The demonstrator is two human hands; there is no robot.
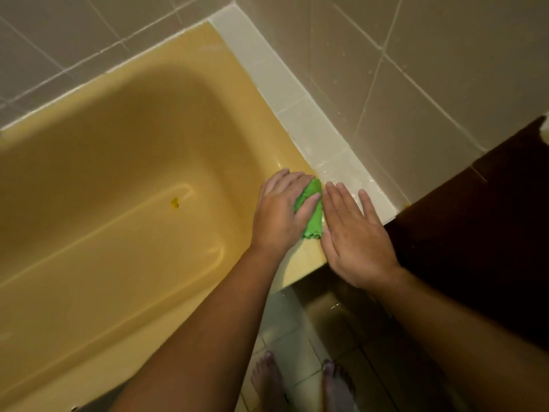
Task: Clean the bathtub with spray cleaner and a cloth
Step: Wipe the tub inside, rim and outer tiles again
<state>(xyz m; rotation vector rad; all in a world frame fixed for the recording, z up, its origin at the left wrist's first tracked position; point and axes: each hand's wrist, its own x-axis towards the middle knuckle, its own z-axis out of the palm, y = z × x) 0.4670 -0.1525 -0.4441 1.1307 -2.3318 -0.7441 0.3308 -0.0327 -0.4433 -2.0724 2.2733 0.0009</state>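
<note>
The left hand [282, 209] presses the cloth [313, 217] onto the end rim of the tub [300, 263], fingers almost straight, probably to wipe there. The right hand [353, 233] lies flat beside it on the wet ledge [297, 108], fingers released, seemingly for support.

Nothing here can be read. I see no letters, numbers, brand marks or signs on the yellow bathtub [118, 173], the green cloth [313, 217] or the wall tiles [430, 69].
</note>
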